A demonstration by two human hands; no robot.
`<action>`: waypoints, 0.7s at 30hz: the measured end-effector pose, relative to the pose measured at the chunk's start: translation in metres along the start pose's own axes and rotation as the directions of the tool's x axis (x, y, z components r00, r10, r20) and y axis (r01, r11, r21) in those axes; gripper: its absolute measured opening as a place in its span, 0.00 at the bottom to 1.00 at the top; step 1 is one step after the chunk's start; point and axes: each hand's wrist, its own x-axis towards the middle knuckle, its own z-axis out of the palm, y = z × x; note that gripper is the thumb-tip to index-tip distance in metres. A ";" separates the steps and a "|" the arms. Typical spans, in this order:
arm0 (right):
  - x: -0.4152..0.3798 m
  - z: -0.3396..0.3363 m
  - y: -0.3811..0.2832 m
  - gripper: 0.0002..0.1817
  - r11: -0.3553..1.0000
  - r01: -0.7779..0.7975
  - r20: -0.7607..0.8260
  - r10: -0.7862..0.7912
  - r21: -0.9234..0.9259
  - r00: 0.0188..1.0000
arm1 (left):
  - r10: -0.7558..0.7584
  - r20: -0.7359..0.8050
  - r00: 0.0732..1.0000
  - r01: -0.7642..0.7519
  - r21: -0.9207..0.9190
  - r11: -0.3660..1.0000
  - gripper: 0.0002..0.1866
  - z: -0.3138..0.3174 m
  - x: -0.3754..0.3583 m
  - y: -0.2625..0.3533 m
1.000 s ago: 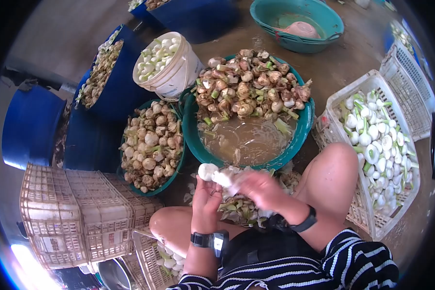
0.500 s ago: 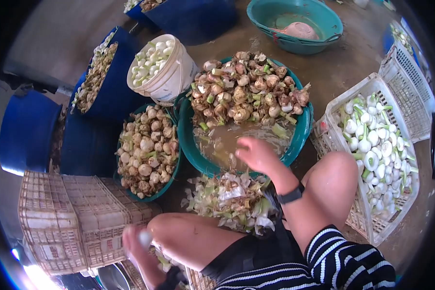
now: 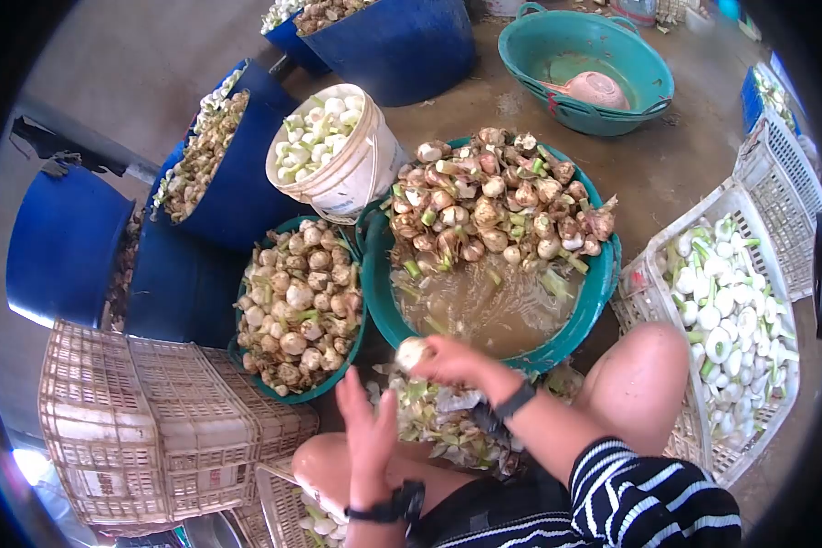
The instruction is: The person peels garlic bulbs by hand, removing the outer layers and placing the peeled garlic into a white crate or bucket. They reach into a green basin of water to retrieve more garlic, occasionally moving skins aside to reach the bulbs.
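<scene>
My right hand (image 3: 457, 360) is closed on a whitish garlic bulb (image 3: 412, 353), held just in front of the green tub's near rim. Left of it, my left hand (image 3: 367, 429) is raised with its fingers apart, and I see nothing in it. The green tub (image 3: 382, 306) holds muddy water, with brown unpeeled garlic bulbs (image 3: 498, 205) heaped at its far side. Below my right hand, a pile of peeled-off garlic skins (image 3: 429, 416) lies between my legs.
A smaller tub of garlic (image 3: 297, 306) and a white bucket (image 3: 374, 155) stand left, near blue barrels (image 3: 59, 247) and stacked crates (image 3: 100, 420). At right is a crate (image 3: 653, 297) of white garlic. Behind is a green basin (image 3: 539, 41) with a pink scoop (image 3: 598, 89).
My left hand has come up from the lower left, where it held something white, and is now empty. My right hand has drawn back from over the water, now with a garlic bulb showing.
</scene>
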 end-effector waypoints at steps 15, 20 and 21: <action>-0.086 0.003 -0.019 0.09 0.994 -0.058 -0.085 0.050 -0.093 0.995 | -0.139 0.484 0.864 0.480 -0.708 0.518 0.15 0.039 0.008 0.004; -0.110 0.007 -0.042 0.10 0.969 0.241 -0.059 -0.244 -0.057 0.968 | 0.154 0.458 0.876 0.275 -0.735 0.619 0.23 0.021 0.017 0.006; -0.111 0.006 -0.040 0.10 0.969 0.241 -0.061 -0.244 -0.056 0.968 | 0.130 0.527 0.840 0.355 -0.714 0.603 0.26 0.020 0.019 0.006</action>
